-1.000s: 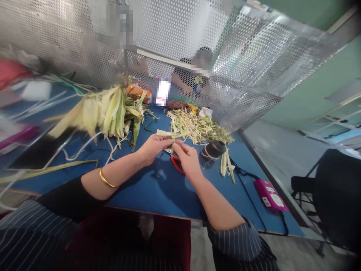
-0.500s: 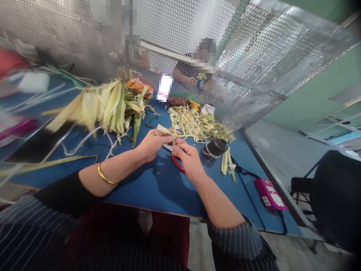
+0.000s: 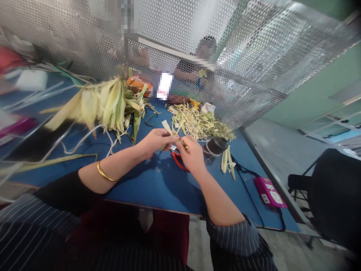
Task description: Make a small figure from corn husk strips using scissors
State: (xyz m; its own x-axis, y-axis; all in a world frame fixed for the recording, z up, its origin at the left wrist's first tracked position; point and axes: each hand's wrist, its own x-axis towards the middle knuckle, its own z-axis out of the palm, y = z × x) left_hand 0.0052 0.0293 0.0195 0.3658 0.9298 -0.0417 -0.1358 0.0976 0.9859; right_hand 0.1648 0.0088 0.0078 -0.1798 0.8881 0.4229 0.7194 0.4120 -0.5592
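Over the middle of the blue table, my left hand pinches pale green corn husk strips, whose ends stick up past the fingers. Against its fingertips, my right hand is closed on the same strips. The fingers hide how the strips cross. Below the hands lie red-handled scissors, partly covered by my right hand. To the right stands a dark cone of thread with a pale string around it. A heap of husk scraps lies just beyond the hands.
A bundle of corn husks is at the left, near a white cable and a dark phone-like slab. On the right are loose husk pieces and a magenta pack. A perforated screen closes the back, with people behind it.
My right hand has turned and come up closer to my left fingertips. The husk strips have shifted, one end now pointing more steeply upward. The scissors stay on the table.
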